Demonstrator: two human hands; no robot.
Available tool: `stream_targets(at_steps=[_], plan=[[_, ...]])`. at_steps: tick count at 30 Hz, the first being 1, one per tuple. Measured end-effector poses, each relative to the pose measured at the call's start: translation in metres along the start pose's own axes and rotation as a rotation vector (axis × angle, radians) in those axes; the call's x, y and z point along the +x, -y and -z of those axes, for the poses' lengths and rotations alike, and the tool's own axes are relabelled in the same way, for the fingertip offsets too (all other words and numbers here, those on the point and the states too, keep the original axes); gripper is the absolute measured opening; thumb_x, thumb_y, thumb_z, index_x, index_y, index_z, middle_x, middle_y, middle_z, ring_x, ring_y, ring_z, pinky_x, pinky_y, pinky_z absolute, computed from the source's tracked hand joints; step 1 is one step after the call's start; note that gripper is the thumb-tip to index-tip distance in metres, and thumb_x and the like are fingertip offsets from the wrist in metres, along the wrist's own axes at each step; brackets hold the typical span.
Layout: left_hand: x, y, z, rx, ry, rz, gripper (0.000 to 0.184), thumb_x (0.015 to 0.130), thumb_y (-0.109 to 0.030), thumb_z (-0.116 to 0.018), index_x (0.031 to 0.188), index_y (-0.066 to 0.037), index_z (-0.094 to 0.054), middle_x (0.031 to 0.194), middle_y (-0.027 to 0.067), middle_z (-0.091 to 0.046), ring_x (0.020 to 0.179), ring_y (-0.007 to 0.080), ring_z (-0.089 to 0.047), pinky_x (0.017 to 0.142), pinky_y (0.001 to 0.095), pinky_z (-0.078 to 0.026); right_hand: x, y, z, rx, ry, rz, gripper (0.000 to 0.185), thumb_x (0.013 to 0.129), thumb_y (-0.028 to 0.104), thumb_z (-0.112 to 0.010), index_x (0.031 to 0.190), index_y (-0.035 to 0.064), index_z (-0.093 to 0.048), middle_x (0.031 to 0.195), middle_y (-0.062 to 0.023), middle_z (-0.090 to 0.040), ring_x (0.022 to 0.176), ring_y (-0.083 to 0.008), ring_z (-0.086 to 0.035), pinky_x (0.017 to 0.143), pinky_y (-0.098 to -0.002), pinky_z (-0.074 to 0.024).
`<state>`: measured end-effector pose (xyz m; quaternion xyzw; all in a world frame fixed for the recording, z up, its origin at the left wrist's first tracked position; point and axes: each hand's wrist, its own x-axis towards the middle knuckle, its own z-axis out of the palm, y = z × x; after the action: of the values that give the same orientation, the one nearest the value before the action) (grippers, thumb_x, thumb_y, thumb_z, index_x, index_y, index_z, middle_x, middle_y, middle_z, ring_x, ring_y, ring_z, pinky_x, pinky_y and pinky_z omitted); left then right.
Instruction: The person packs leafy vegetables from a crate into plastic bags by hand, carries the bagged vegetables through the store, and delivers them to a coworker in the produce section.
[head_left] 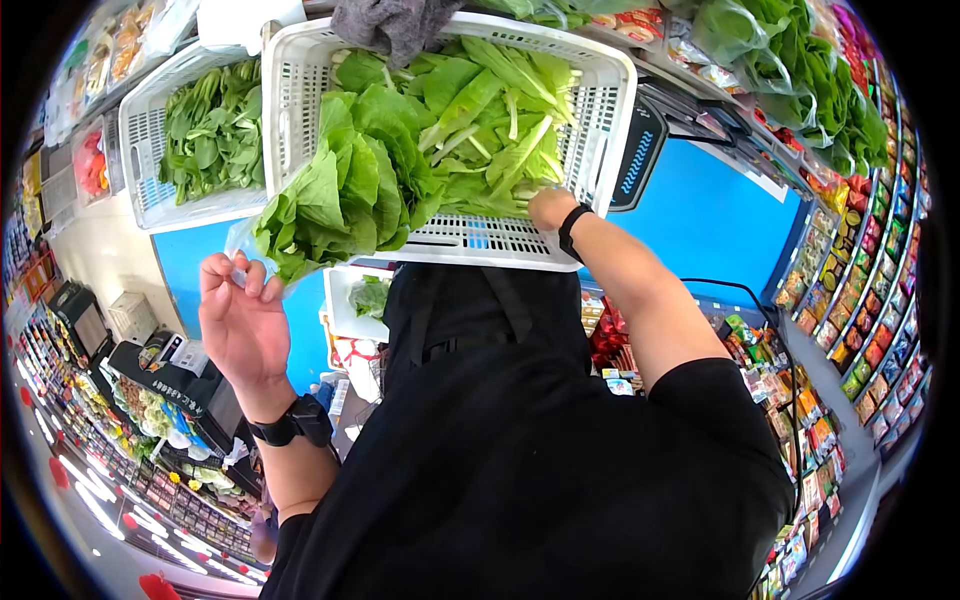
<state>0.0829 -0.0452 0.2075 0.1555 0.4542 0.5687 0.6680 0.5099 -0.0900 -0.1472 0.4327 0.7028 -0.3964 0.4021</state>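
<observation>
My left hand (243, 310) pinches the edge of a clear plastic bag (240, 240) at the left front of a white slatted basket (450, 250). Against that bag lies a big bunch of leafy greens (350, 190), spilling over the basket's near left rim; how much of it is inside the bag I cannot tell. Inside the basket, my right hand (553, 210) is closed at the stem ends of loose leafy greens (490, 120), near the right front corner. Its fingertips are partly hidden among the stems.
A second white basket (140, 150) of darker greens stands to the left. A grey cloth (395, 25) hangs over the far rim. On the right are a black device (640, 150) on the blue surface (720, 210), bagged greens (800, 80) and snack shelves (870, 300).
</observation>
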Motion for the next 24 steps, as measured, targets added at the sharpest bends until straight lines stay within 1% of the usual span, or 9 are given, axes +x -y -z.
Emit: stream_targets(at_steps=[1,4,10,13,15,18,19,22,24], plan=[[-0.001,0.001,0.001,0.000,-0.002,0.002,0.024,0.095,-0.011,-0.062,0.116,-0.005,-0.054,0.114,0.0070,-0.059,0.089,0.0148,-0.050,0.079,0.0301,-0.042,-0.004,-0.001,0.001,-0.002,-0.100,0.048,0.023,0.088,0.012,-0.064,0.101,0.0031,-0.081,0.109,-0.0213,-0.077,0.106,-0.0376,-0.074,0.088,-0.0475,-0.0599],[-0.005,0.003,0.003,0.008,-0.009,0.000,0.023,0.095,-0.011,-0.062,0.116,-0.005,-0.054,0.115,0.0068,-0.059,0.089,0.0148,-0.050,0.079,0.0302,-0.042,-0.010,0.001,0.010,-0.006,-0.135,0.059,0.018,0.087,0.009,-0.065,0.097,0.0022,-0.079,0.102,-0.0204,-0.078,0.103,-0.0393,-0.074,0.085,-0.0473,-0.0601],[-0.011,0.006,0.004,0.005,-0.001,-0.011,0.023,0.095,-0.010,-0.062,0.116,-0.005,-0.054,0.115,0.0068,-0.059,0.089,0.0147,-0.050,0.078,0.0301,-0.042,-0.032,0.000,0.022,0.056,-0.117,0.185,0.022,0.086,0.001,-0.064,0.103,-0.0015,-0.077,0.102,-0.0247,-0.077,0.102,-0.0414,-0.074,0.085,-0.0470,-0.0604],[-0.012,0.007,0.005,0.007,-0.004,-0.010,0.023,0.095,-0.010,-0.062,0.116,-0.005,-0.054,0.115,0.0068,-0.059,0.089,0.0146,-0.050,0.078,0.0301,-0.042,-0.024,0.001,0.007,0.122,-0.121,0.130,0.022,0.087,-0.001,-0.062,0.104,-0.0022,-0.076,0.100,-0.0276,-0.075,0.105,-0.0413,-0.074,0.086,-0.0464,-0.0601],[-0.012,0.008,0.004,0.002,0.001,-0.002,0.023,0.095,-0.010,-0.062,0.117,-0.005,-0.054,0.115,0.0067,-0.059,0.089,0.0145,-0.050,0.078,0.0301,-0.042,0.009,-0.007,-0.012,0.163,-0.131,0.078,0.026,0.084,0.003,-0.065,0.106,-0.0028,-0.076,0.107,-0.0293,-0.074,0.108,-0.0413,-0.073,0.089,-0.0460,-0.0596],[-0.012,0.008,0.000,-0.001,0.006,0.011,0.024,0.095,-0.010,-0.062,0.117,-0.005,-0.054,0.114,0.0067,-0.058,0.089,0.0145,-0.050,0.078,0.0302,-0.042,0.027,-0.010,0.000,0.224,0.122,-0.007,0.045,0.076,0.018,-0.069,0.115,-0.0027,-0.076,0.127,-0.0245,-0.072,0.113,-0.0403,-0.071,0.093,-0.0481,-0.0581],[-0.012,0.008,0.000,-0.001,0.003,0.014,0.024,0.095,-0.011,-0.062,0.117,-0.005,-0.054,0.114,0.0067,-0.058,0.089,0.0145,-0.049,0.078,0.0302,-0.042,0.024,-0.008,0.004,0.226,0.121,-0.009,0.045,0.076,0.018,-0.069,0.115,-0.0027,-0.076,0.127,-0.0245,-0.072,0.113,-0.0403,-0.071,0.093,-0.0481,-0.0581],[-0.011,0.005,0.004,0.001,0.003,0.001,0.024,0.095,-0.011,-0.063,0.117,-0.006,-0.054,0.113,0.0069,-0.058,0.089,0.0147,-0.049,0.078,0.0303,-0.042,0.013,-0.001,0.020,0.232,0.231,-0.059,0.054,0.084,0.036,-0.070,0.127,0.0047,-0.074,0.139,-0.0171,-0.068,0.126,-0.0373,-0.065,0.101,-0.0470,-0.0535],[-0.013,0.002,0.004,-0.001,-0.004,-0.019,0.024,0.095,-0.011,-0.063,0.117,-0.006,-0.054,0.113,0.0073,-0.058,0.089,0.0147,-0.048,0.078,0.0304,-0.042,0.021,0.000,0.011,0.263,0.275,-0.081,0.055,0.084,0.039,-0.069,0.129,0.0071,-0.073,0.139,-0.0161,-0.068,0.125,-0.0368,-0.065,0.101,-0.0470,-0.0533]])
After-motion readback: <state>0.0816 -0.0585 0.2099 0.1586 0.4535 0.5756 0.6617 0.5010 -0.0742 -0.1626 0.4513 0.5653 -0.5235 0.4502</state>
